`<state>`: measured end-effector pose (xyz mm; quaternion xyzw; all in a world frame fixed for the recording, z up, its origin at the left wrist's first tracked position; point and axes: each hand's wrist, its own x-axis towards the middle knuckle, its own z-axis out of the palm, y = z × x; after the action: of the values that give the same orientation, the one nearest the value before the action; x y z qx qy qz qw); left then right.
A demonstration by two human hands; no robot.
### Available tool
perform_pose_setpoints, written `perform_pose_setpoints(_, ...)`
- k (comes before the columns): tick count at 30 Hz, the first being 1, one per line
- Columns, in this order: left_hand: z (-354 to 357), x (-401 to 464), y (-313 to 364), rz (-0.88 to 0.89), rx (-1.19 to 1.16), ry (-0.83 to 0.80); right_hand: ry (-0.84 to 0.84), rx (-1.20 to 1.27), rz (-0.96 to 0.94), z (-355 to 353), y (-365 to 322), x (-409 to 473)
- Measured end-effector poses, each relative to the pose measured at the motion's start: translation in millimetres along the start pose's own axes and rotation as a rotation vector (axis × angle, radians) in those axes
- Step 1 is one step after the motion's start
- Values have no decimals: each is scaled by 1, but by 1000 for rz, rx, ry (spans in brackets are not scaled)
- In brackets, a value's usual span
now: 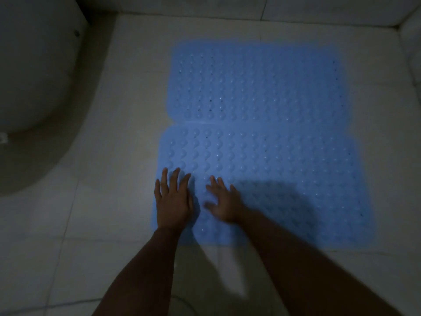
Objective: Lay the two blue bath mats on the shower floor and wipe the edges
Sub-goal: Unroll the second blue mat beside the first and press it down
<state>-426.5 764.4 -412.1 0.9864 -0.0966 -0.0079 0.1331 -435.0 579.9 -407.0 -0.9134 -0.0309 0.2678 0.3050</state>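
Bare floor tile [109,137] lies open left of my mats [262,133]. Toilet base [34,65] blocks the far left; walls [250,8] close off the far side and right.

Blue studded bath mats [262,137], pale grey tiled floor [109,156]

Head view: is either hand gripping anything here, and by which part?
Nothing is gripped. The left hand lies flat, fingers straight, on the near mat at its left edge; the right hand, fingers spread, is blurred over it.
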Motion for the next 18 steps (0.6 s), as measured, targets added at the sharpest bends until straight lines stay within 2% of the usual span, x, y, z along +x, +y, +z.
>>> perform_pose_setpoints(2, -4, -1, 13, -7, -26, -21, -22, 138, 60, -50, -6, 14)
perform_pose_setpoints(6, 16, -11, 53, 140, -32, -42, 184, 136, 107, -103, 12, 18)
perform_pose_setpoints(10, 51, -32, 97, 316, -7, -139, 387, 149, 33, -89, 42, -2)
perform_pose_setpoints(13, 70, -40, 107, 319, 67, -178, 449, 196, 22, -76, 60, -12)
perform_pose_setpoints(18, 74, -40, 107, 319, 99, -156, 586, 99, -50, -59, 81, -28)
